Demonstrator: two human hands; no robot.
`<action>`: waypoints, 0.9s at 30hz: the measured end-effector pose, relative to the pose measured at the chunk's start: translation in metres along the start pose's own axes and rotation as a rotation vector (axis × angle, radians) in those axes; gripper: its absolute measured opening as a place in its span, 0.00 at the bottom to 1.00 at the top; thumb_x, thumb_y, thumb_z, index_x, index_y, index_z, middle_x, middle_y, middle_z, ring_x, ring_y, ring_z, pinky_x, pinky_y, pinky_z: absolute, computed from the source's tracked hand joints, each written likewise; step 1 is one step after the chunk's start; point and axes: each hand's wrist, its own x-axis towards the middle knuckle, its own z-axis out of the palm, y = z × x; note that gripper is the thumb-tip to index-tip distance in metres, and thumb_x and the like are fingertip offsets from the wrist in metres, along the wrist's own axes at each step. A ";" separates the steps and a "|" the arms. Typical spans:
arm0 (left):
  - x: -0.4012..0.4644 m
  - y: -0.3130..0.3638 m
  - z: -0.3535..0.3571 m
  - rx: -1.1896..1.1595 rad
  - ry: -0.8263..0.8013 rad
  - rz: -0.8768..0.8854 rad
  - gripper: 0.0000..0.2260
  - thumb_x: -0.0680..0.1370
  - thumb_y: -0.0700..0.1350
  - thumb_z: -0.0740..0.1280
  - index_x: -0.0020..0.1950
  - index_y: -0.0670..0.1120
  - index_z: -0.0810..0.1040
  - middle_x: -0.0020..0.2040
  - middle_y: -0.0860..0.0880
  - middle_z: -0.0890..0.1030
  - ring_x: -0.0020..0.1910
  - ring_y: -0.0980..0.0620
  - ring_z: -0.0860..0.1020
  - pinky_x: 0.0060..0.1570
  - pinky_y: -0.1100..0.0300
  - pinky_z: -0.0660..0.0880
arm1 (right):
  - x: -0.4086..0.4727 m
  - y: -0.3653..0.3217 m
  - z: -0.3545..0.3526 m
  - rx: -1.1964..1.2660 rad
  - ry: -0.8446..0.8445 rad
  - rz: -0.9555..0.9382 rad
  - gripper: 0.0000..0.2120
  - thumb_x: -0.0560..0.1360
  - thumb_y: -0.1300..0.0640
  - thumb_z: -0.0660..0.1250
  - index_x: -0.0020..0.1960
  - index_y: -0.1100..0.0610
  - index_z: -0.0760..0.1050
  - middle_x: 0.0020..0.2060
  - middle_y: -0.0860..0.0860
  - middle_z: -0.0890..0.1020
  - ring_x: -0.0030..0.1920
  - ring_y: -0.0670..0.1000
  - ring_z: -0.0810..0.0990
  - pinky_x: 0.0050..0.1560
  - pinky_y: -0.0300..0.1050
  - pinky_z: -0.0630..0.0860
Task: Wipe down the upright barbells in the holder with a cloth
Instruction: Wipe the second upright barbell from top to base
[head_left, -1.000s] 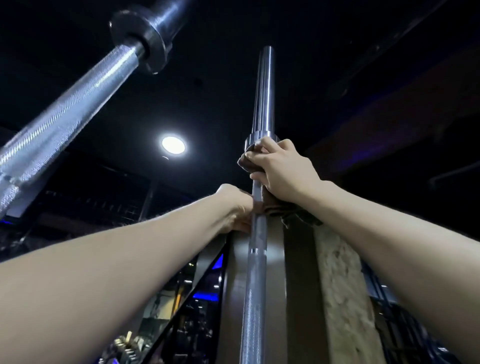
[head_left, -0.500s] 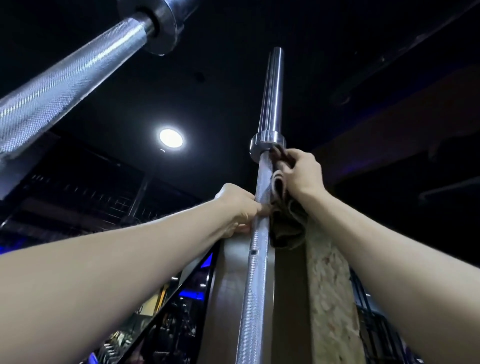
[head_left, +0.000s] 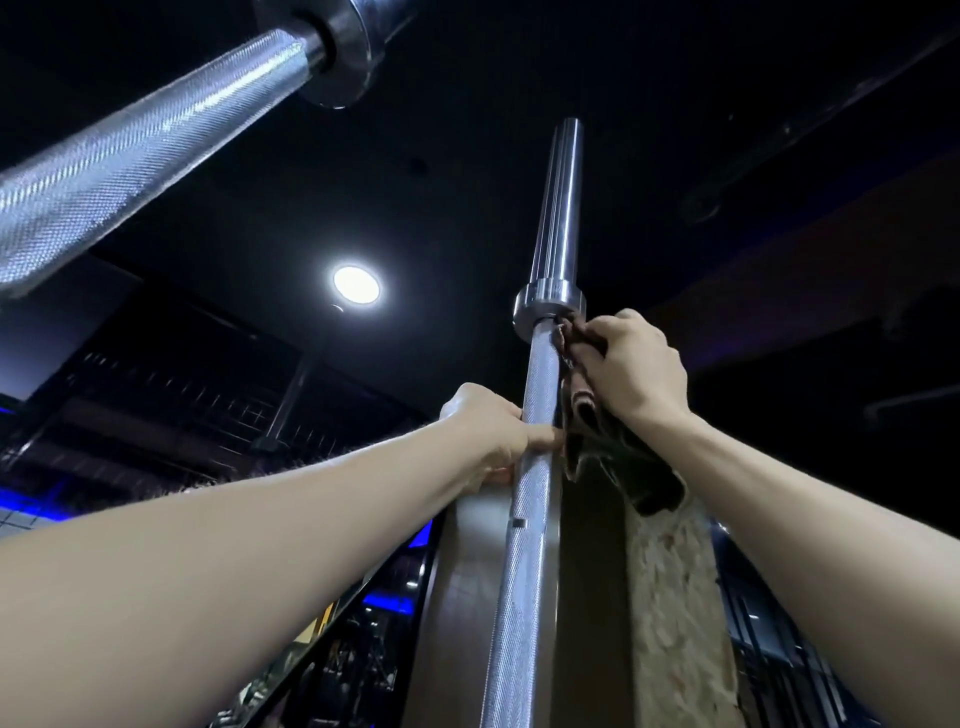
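- A round lamp (head_left: 356, 284) glows white on the dark ceiling (head_left: 467, 171), left of centre
- A pillar (head_left: 457, 597) rises from the bottom edge in the middle, with a smooth brown face on its left side
- On the pillar's right side a rough, speckled pale panel (head_left: 675, 613) runs up from the bottom edge
- Blue lights (head_left: 31, 506) shine at the left edge, low down
- A dark grid of bars (head_left: 208, 410) crosses behind, left of the pillar

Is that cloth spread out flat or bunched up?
Bunched up. The cloth sits crumpled in the right hand against the barbell, with loose folds hanging below the wrist.
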 end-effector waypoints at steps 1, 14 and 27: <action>0.001 -0.001 0.000 -0.008 0.001 -0.002 0.13 0.65 0.42 0.79 0.44 0.38 0.83 0.40 0.43 0.83 0.37 0.47 0.81 0.45 0.50 0.82 | 0.000 -0.002 -0.001 -0.012 0.039 -0.038 0.12 0.78 0.49 0.62 0.56 0.53 0.78 0.52 0.51 0.74 0.51 0.59 0.76 0.43 0.48 0.70; 0.007 -0.005 0.012 0.010 -0.012 -0.008 0.18 0.58 0.43 0.80 0.45 0.42 0.83 0.44 0.41 0.84 0.43 0.43 0.83 0.46 0.49 0.81 | 0.006 -0.025 -0.003 -0.339 -0.039 -0.215 0.13 0.79 0.54 0.60 0.61 0.48 0.76 0.50 0.54 0.65 0.43 0.58 0.70 0.42 0.50 0.67; 0.004 -0.005 0.015 0.017 0.007 -0.020 0.12 0.64 0.44 0.80 0.43 0.42 0.84 0.36 0.45 0.82 0.31 0.48 0.80 0.41 0.53 0.82 | 0.015 0.012 -0.033 -0.138 -0.202 0.058 0.10 0.75 0.50 0.65 0.54 0.46 0.80 0.54 0.53 0.79 0.54 0.61 0.78 0.47 0.47 0.69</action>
